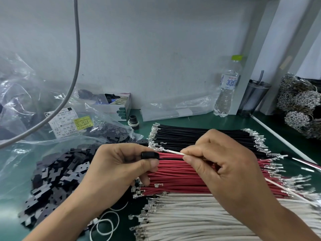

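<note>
Above the red wires (173, 176) at the middle of the green bench (199, 119), the left hand (118, 164) pinches a small black sleeve (150, 155) and the right hand (220, 164) pinches a white wire (173, 151), whose metal terminal (160, 149), just beside the sleeve, could bend if pushed in crooked.

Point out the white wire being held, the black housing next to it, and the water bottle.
white wire (173, 152): head view, the bare stretch behind its metal terminal.
black housing (150, 155): head view, the middle of its glossy top.
water bottle (228, 82): head view, the white label.
</note>
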